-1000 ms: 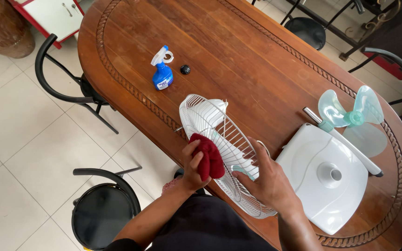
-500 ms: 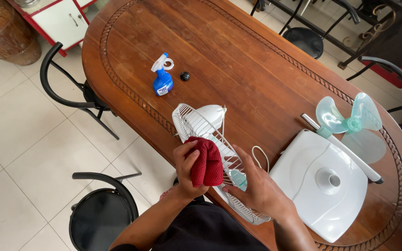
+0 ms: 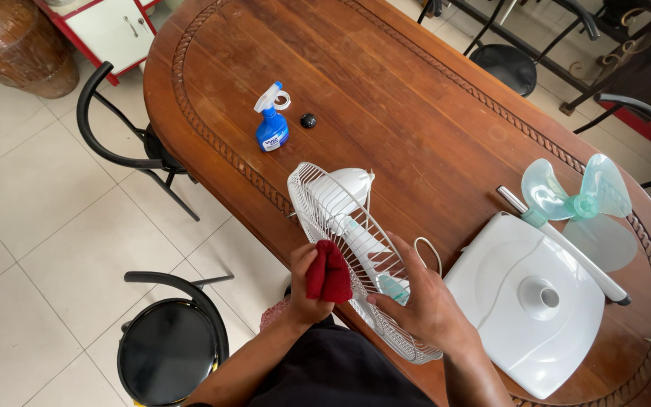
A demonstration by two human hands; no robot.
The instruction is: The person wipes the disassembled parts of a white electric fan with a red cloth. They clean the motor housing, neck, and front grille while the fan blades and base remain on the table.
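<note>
My left hand [image 3: 303,290] grips a dark red cloth [image 3: 328,273] and presses it against the white wire fan guard [image 3: 340,218], which stands on edge at the near rim of the wooden table [image 3: 416,98]. My right hand [image 3: 423,301] holds the guard's lower part from the other side. Behind the wires sits the white fan motor housing [image 3: 348,188].
A blue spray bottle [image 3: 271,120] and a small black knob [image 3: 308,120] stand further back on the table. To the right lie the white fan base [image 3: 529,301] with its pole [image 3: 566,249] and the pale green fan blade [image 3: 582,203]. Black metal chairs [image 3: 163,343] surround the table.
My left hand has slid the red cloth down along the guard towards me. The guard has tilted and shifted slightly in my right hand's grip.
</note>
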